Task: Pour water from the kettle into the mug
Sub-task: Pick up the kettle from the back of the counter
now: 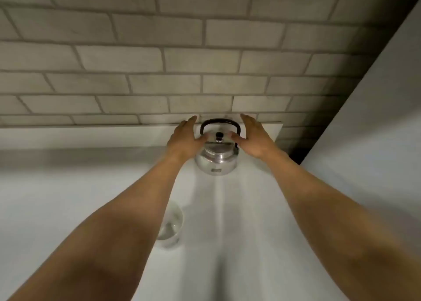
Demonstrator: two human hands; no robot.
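Head view, looking down along both bare forearms over a white countertop (250, 221). Metal kettle (216, 158) stands upright near the back edge of the countertop, just before a low white ledge (91, 135) under the grey brick-pattern wall (159, 61). Black arched handle (219, 124) raised over the lid; small black knob (219, 136) at lid centre. Left hand (185, 139) sits on the kettle's left side, fingers spread and extended, thumb at the lid's edge, whether it touches I cannot tell. Right hand (254, 136) mirrors it on the right side, palm open, thumb reaching in toward the lid. Neither hand is closed on anything; the kettle lies between them. Pale mug (172, 223), blurred, stands on the countertop nearer the front edge, partly hidden behind the left forearm, well apart from the kettle. A white vertical panel (376, 130) bounds the countertop on the right.
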